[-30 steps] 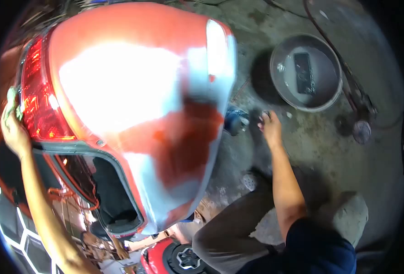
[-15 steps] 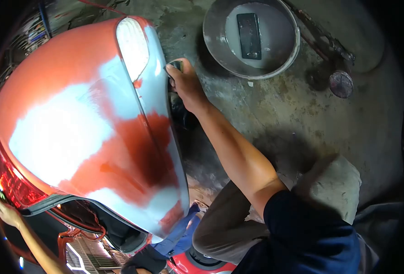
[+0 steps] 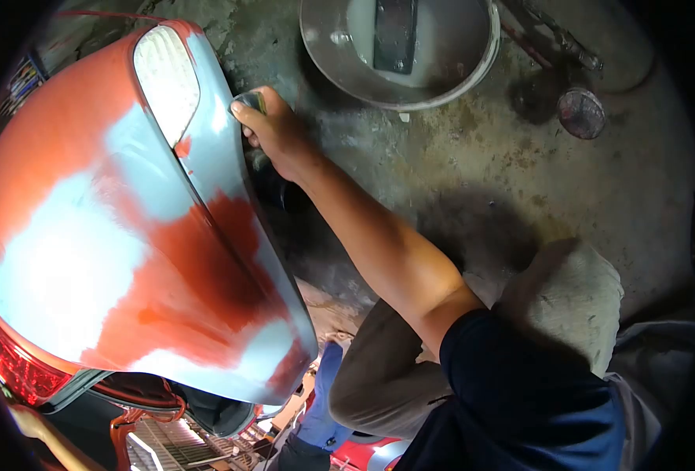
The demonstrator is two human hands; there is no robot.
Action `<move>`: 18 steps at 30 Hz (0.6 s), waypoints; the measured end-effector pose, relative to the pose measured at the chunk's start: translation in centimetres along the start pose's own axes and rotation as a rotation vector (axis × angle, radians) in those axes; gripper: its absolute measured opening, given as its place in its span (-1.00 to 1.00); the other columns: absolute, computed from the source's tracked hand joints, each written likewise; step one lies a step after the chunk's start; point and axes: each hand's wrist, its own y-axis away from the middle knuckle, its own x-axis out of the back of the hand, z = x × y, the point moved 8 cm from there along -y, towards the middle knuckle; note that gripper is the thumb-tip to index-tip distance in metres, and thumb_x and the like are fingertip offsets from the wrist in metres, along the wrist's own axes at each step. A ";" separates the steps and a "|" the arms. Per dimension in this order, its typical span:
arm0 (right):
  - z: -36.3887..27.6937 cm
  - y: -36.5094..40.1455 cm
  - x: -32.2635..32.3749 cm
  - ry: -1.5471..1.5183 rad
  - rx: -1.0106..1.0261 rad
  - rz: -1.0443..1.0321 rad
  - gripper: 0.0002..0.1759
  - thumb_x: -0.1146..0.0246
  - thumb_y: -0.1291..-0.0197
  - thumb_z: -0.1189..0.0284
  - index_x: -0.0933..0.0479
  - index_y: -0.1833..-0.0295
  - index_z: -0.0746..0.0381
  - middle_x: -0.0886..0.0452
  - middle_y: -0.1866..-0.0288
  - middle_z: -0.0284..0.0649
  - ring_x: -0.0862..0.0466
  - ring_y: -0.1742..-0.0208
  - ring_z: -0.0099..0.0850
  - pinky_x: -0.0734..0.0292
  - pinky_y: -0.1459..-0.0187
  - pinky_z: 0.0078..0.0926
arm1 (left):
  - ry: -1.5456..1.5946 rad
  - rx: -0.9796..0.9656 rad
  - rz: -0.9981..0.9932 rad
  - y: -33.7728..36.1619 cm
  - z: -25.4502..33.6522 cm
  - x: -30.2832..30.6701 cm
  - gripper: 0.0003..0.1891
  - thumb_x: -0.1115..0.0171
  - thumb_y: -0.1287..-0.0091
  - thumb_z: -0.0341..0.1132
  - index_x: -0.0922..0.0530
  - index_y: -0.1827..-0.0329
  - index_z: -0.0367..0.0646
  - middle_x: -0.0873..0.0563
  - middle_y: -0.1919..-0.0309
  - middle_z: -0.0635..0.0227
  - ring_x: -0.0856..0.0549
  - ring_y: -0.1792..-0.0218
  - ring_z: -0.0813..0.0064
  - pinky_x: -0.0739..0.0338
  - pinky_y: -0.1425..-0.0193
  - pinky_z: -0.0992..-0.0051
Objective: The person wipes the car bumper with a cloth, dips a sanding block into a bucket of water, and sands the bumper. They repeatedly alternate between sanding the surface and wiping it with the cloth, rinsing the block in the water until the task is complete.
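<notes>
At the edge of a car bumper [image 3: 206, 259], my right hand [image 3: 273, 129] is closed around a small dark block [image 3: 250, 100] with a yellowish edge. The bumper is dull orange-red with pale blue-grey patches, and a whitish lens-shaped inset [image 3: 165, 82] is set near its top corner. My left hand [image 3: 29, 424] is at the lower left, below the red tail light [image 3: 25, 365]. Its fingers are in shade at the frame's dark border, so their pose is not clear.
A round bucket [image 3: 490, 63] of cloudy liquid with a dark rectangular slab [image 3: 395, 35] in it stands on the stained floor. A round-ended metal tool [image 3: 581, 114] lies beyond it. Another person's blue-clothed leg [image 3: 320, 408] shows near the bottom.
The view has shifted, so bumper, bucket and floor sit further left or higher. My right hand still grips the block at the bumper's edge; my left hand shows less.
</notes>
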 end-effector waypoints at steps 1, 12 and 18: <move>0.1 -0.2 0.0 0.000 -0.024 -0.007 -0.66 -0.32 -0.38 0.22 -0.49 -0.02 0.26 -0.54 0.27 -0.35 -0.49 0.27 -0.56 -0.44 0.20 -0.51 | 0.103 0.234 0.058 0.1 -0.2 0.4 -0.62 -0.11 -0.54 -0.20 -0.71 -0.02 -0.40 -0.67 0.22 0.20 -0.59 0.19 0.30 -0.49 0.01 0.34; -1.2 -1.4 0.0 0.137 0.100 0.027 -0.59 -0.30 -0.38 0.18 -0.48 -0.04 0.32 -0.56 0.20 -0.30 -0.51 0.19 -0.52 -0.49 0.10 -0.43 | -0.241 -0.102 -0.043 1.0 1.0 -1.0 -0.59 -0.14 -0.56 -0.16 -0.73 -0.03 -0.41 -0.73 0.18 0.18 -0.64 0.15 0.31 -0.51 -0.03 0.34; -0.8 -1.4 0.2 0.132 0.107 0.015 -0.61 -0.31 -0.38 0.19 -0.49 -0.01 0.31 -0.56 0.19 -0.29 -0.49 0.17 -0.53 -0.48 0.09 -0.41 | 0.130 0.402 0.071 1.0 0.8 -1.2 -0.61 -0.14 -0.56 -0.17 -0.74 0.01 -0.39 -0.72 0.20 0.20 -0.61 0.18 0.34 -0.49 0.00 0.35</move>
